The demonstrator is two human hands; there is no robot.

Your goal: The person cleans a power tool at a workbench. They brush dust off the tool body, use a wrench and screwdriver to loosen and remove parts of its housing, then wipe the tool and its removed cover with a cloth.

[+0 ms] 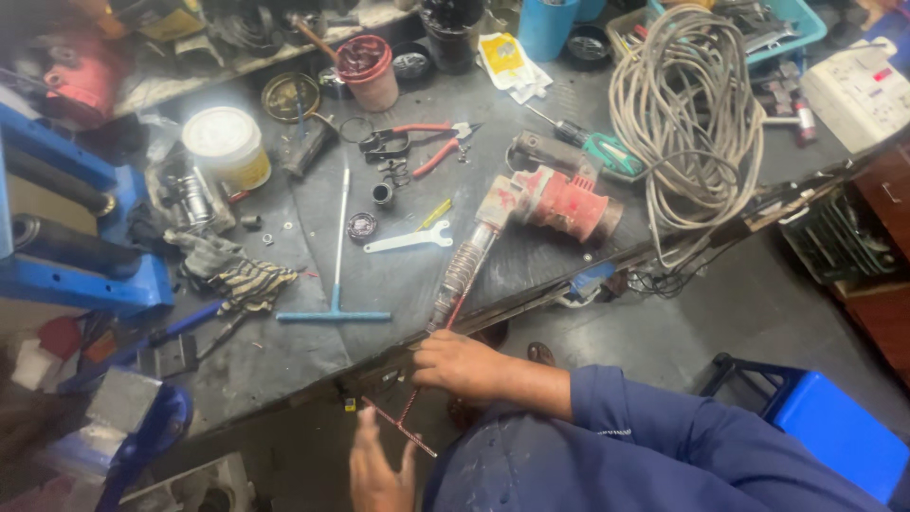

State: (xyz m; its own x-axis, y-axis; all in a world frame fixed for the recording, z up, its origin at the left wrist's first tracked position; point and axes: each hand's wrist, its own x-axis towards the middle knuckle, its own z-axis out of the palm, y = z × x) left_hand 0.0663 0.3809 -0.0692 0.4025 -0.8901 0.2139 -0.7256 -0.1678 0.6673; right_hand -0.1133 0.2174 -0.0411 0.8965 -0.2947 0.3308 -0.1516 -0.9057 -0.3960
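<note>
Cluttered workbench (pixel 284 360); thin red rod (pixel 409 410) in right hand (pixel 455 365), left hand (pixel 377 474) just below.

Left hand (pixel 377 471) cut off by bottom edge; blurred blue clamp (pixel 66 284) leftward.

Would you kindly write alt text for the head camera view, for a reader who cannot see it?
Seen from above, a person's right hand rests at the edge of a cluttered metal workbench, by the tip of a worn red power drill with a spring-wrapped nose. The left hand is open below, beside a thin red rod. Pliers, a blue T-handle tool and coiled cable lie around.
</note>
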